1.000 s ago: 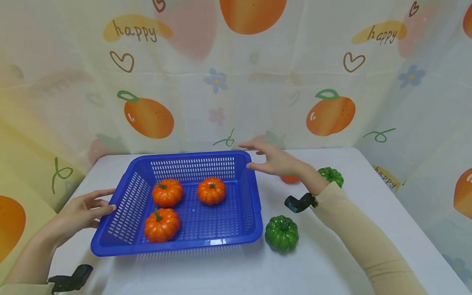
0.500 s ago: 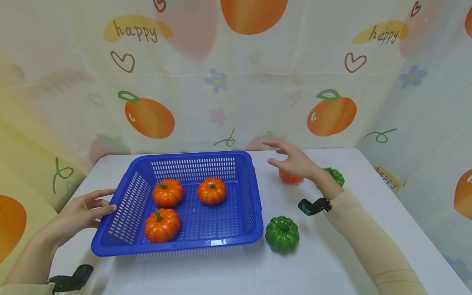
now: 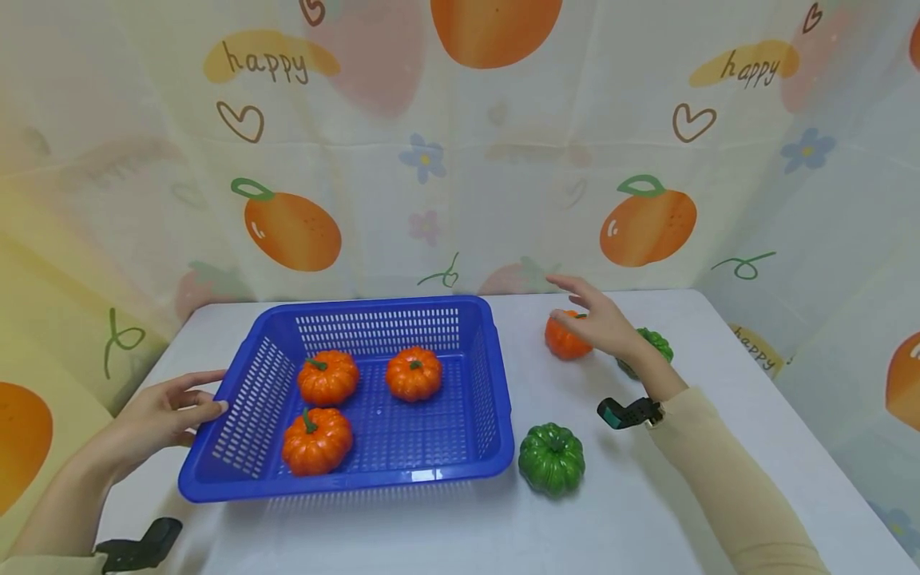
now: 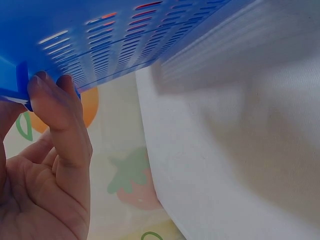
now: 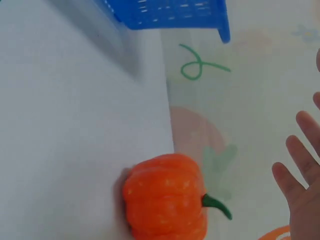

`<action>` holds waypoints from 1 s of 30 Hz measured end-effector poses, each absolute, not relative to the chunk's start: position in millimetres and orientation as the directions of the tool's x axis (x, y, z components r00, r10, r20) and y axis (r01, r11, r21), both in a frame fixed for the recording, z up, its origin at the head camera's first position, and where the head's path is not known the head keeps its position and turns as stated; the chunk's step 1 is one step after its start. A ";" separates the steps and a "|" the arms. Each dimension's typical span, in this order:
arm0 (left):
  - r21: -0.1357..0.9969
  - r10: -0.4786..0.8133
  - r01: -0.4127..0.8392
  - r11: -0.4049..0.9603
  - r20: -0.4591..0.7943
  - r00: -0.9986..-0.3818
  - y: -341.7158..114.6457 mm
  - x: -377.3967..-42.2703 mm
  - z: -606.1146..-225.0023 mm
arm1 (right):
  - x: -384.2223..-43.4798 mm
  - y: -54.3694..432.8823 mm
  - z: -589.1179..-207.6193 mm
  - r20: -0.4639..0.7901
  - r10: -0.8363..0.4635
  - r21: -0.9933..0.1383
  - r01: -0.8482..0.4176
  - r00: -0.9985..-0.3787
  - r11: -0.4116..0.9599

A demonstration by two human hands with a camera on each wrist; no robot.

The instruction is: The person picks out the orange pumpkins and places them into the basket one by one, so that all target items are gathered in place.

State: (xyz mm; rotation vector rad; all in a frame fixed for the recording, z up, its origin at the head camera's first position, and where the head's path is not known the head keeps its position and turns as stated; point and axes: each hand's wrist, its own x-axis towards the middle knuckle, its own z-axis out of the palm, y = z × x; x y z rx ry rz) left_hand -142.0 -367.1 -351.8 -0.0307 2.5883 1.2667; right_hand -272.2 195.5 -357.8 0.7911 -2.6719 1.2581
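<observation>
A blue plastic basket [image 3: 374, 435] with slotted walls holds three small orange pumpkins, among them one pumpkin [image 3: 414, 374] toward its right side. At the basket's left rim, my left hand [image 3: 161, 409] grips the edge between thumb and fingers; the left wrist view shows curled fingers [image 4: 62, 110] under the rim. My right hand [image 3: 600, 321] is empty with its fingers spread, above another orange pumpkin [image 3: 564, 339] on the table. In the right wrist view that pumpkin [image 5: 167, 200] lies on its side, stem pointing right, apart from the fingers.
A green pumpkin [image 3: 552, 459] sits just right of the basket's near corner. Behind my right wrist is a second green pumpkin [image 3: 656, 343], partly hidden. The white table [image 3: 690, 479] ends at a printed curtain [image 3: 503, 200] at the back.
My right hand has moved right, from the basket's far right corner to over the loose orange pumpkin, which now shows more. My left hand and the basket stay in place.
</observation>
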 end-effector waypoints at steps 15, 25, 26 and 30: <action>0.793 0.105 -0.139 0.593 -0.247 -0.963 -368.2 -142.7 -352.0 | -259.8 203.4 -357.2 0.264 -0.244 -0.765 -0.357 -0.933 0.537; 0.783 0.099 -0.133 0.608 -0.241 -0.965 -366.9 -142.0 -351.1 | -282.1 223.3 -398.2 0.177 -0.203 -0.780 -0.264 -0.963 0.567; 0.780 0.097 -0.136 0.610 -0.244 -0.965 -366.7 -142.0 -351.0 | -282.4 223.6 -399.7 0.169 -0.202 -0.783 -0.256 -0.965 0.567; 0.773 0.093 -0.141 0.619 -0.251 -0.964 -367.0 -142.0 -351.6 | -284.6 223.7 -405.9 0.137 -0.201 -0.798 -0.229 -0.970 0.557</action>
